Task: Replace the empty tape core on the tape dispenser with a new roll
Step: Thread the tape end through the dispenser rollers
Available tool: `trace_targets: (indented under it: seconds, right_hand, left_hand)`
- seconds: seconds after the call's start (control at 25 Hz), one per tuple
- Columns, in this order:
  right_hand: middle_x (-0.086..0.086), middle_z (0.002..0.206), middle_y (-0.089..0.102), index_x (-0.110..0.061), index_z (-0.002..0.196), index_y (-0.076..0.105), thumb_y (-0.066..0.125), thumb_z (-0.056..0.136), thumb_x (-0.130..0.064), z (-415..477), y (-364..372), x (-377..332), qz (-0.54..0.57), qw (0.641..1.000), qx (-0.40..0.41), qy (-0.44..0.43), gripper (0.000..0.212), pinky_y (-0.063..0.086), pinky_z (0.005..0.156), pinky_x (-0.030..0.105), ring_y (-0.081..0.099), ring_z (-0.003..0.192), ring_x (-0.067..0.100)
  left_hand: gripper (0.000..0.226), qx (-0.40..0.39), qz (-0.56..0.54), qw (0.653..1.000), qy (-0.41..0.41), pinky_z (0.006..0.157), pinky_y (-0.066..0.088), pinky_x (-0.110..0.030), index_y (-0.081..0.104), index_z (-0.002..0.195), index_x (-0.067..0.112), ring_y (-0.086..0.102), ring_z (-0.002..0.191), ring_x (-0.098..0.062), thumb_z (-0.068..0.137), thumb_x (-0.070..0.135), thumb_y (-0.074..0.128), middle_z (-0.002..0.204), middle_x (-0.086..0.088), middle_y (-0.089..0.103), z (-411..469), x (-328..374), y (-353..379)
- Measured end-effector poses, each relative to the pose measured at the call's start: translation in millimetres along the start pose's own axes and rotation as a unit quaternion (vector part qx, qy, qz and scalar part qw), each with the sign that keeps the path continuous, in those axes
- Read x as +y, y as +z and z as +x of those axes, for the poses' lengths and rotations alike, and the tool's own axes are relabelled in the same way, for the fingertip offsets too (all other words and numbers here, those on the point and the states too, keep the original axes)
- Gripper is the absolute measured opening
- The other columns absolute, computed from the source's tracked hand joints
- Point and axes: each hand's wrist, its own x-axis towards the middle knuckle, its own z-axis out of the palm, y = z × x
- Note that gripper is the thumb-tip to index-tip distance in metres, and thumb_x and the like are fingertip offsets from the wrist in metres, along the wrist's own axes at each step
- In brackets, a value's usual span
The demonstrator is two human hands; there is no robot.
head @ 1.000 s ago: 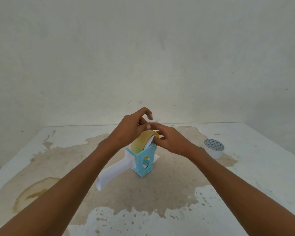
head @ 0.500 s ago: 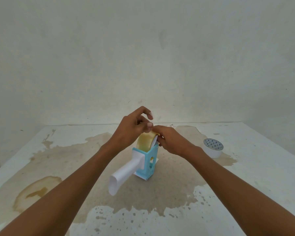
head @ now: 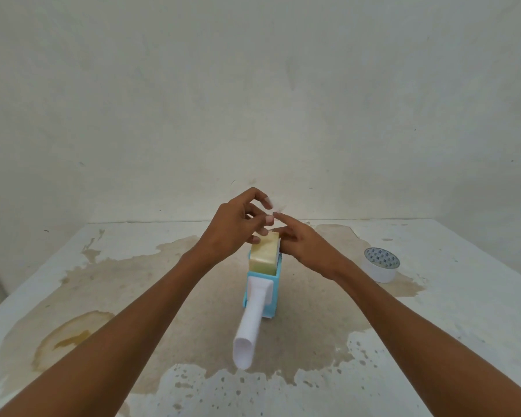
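Fingers [head: 267, 218] of my left hand [head: 232, 233] are pinched narrow above the frame's centre, apparently on a blurred wisp of loose tape end; whether anything is truly gripped I cannot tell. My right hand [head: 306, 246] lies against the far side of the tape roll [head: 265, 255], fingers extended and partly spread, steadying, not clamped. Head view, the only one: the yellowish roll sits seated in the blue tape dispenser [head: 262, 291] at centre frame, standing on the stained table [head: 463, 341], its white handle [head: 251, 329] pointing toward the lower edge. I judge the roll light and stiff but slick on its face, the free end thin, clingy and prone to tearing; best held by its side rims, the dispenser by its handle. Count: one dispenser, one mounted roll, one white tape core [head: 382, 264] at right of frame, well apart; two hands.
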Motion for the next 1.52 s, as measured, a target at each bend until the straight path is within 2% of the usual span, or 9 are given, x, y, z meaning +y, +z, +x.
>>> trace_targets:
  seconds: [0.12,0.24,0.36,0.48,0.8,1.04,1.28,1.4,1.52]
  right_hand:
    - [-0.011,0.139,0.051,-0.049,0.139,0.043,0.05,0.097,-0.01,-7.9,-2.6,1.0,-0.054,0.996,-0.054,-0.043,0.057,0.044,0.107,0.034,0.052,0.124,0.007]
    - [0.0,0.119,0.054,-0.069,0.115,0.046,0.055,0.098,-0.024,-7.1,-9.3,-2.8,-0.132,0.985,-0.072,-0.088,0.049,0.047,0.096,0.028,0.052,0.11,0.01]
    - [0.004,0.103,0.051,-0.042,0.134,0.049,0.056,0.097,-0.026,-3.8,-12.5,-5.1,-0.239,0.963,-0.066,-0.106,0.042,0.048,0.08,0.029,0.054,0.091,0.017]
    - [0.008,0.107,0.051,-0.019,0.14,0.038,0.05,0.098,-0.024,-8.0,5.4,-7.0,-0.33,0.937,-0.024,-0.111,0.044,0.052,0.077,0.045,0.058,0.089,0.026]
    - [0.013,0.134,0.052,-0.013,0.139,0.034,0.049,0.1,-0.032,-9.1,14.0,-6.4,-0.315,0.948,-0.005,-0.048,0.046,0.053,0.089,0.051,0.061,0.11,0.034]
    - [0.01,0.115,0.058,-0.014,0.119,0.041,0.052,0.098,-0.03,-7.7,8.7,-0.2,-0.306,0.952,0.0,0.008,0.029,0.054,0.083,0.042,0.062,0.098,0.027]
    - [0.006,0.125,0.054,-0.018,0.133,0.045,0.058,0.095,-0.03,-9.9,-3.9,2.9,-0.175,0.983,-0.055,-0.016,0.041,0.053,0.074,0.029,0.059,0.1,0.021]
    - [-0.003,0.11,0.06,-0.028,0.117,0.053,0.066,0.09,-0.029,-10.9,-1.9,1.4,-0.102,0.994,-0.005,-0.035,0.029,0.06,0.066,0.028,0.067,0.083,0.016]
    - [-0.003,0.098,0.062,-0.021,0.101,0.057,0.061,0.094,-0.016,-6.3,5.5,-1.1,-0.168,0.982,0.055,-0.066,0.01,0.058,0.064,0.025,0.064,0.078,0.018]
  left_hand:
    - [0.014,0.001,0.02,1.0,0.014,0.067,0.062,-0.032,0.06,0.101,0.02,0.071,0.072,-0.015,0.091,0.018,0.069,0.081,-0.002,0.072,-0.2,-0.3,0.4]
    - [0.012,-0.015,0.055,0.998,0.029,0.066,0.061,-0.031,0.06,0.1,0.02,0.067,0.068,-0.009,0.091,0.014,0.066,0.077,0.0,0.07,-0.2,1.7,1.0]
    - [0.01,-0.006,0.059,0.998,0.029,0.066,0.06,-0.029,0.061,0.097,0.019,0.068,0.067,-0.012,0.091,0.012,0.066,0.077,-0.001,0.07,-3.0,2.5,0.1]
    - [0.01,0.012,0.049,0.998,0.036,0.061,0.055,-0.02,0.061,0.095,0.016,0.069,0.061,-0.009,0.09,0.01,0.066,0.076,0.001,0.069,-4.9,4.5,5.0]
    - [0.011,0.004,0.091,0.994,0.056,0.073,0.062,-0.036,0.062,0.093,0.018,0.066,0.057,-0.004,0.089,0.01,0.068,0.079,0.005,0.068,-4.5,9.7,9.6]
    - [0.009,0.014,0.045,0.998,0.036,0.063,0.06,-0.025,0.061,0.094,0.018,0.072,0.069,-0.022,0.089,0.015,0.069,0.083,-0.001,0.073,-7.7,12.3,13.7]
    - [0.012,-0.005,0.067,0.997,0.03,0.064,0.057,-0.029,0.062,0.098,0.018,0.072,0.069,-0.018,0.089,0.016,0.069,0.085,-0.003,0.073,2.7,18.1,3.8]
    - [0.013,-0.011,0.059,0.998,0.02,0.063,0.057,-0.027,0.062,0.099,0.019,0.072,0.071,-0.02,0.089,0.018,0.07,0.085,-0.003,0.073,-0.9,15.4,1.5]
    - [0.013,-0.017,0.03,0.999,0.022,0.064,0.058,-0.028,0.061,0.099,0.019,0.073,0.07,-0.018,0.089,0.017,0.069,0.088,-0.007,0.074,-1.9,18.1,-1.1]
